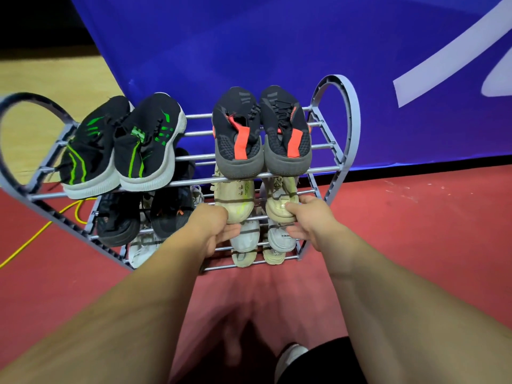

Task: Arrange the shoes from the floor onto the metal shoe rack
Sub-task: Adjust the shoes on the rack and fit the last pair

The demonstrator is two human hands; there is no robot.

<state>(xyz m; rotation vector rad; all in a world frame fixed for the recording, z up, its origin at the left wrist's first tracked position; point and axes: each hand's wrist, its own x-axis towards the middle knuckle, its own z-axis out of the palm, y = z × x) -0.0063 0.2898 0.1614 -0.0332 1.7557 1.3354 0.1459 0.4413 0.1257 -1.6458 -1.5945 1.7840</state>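
A grey metal shoe rack (194,116) with heart-shaped side frames is seen on a red floor (415,217), in front of a blue banner (277,45). A yellow cable (36,234) lies on the floor at the far left.

On the top tier, a pair of black knit sneakers with green stripes (146,145) is held at the left and a pair of black sneakers with orange tabs (238,139) at the right. On the second tier, a pair of black shoes (119,217) is kept at the left. To its right the left beige sneaker (235,200) is gripped at the heel by the left hand (219,223), fingers curled beneath. The right beige sneaker (279,198) is pinched by the right hand (307,217), thumb on top. On the lower tiers are found a white shoe (141,248), pale grey shoes (246,239) and cream shoes (273,256).
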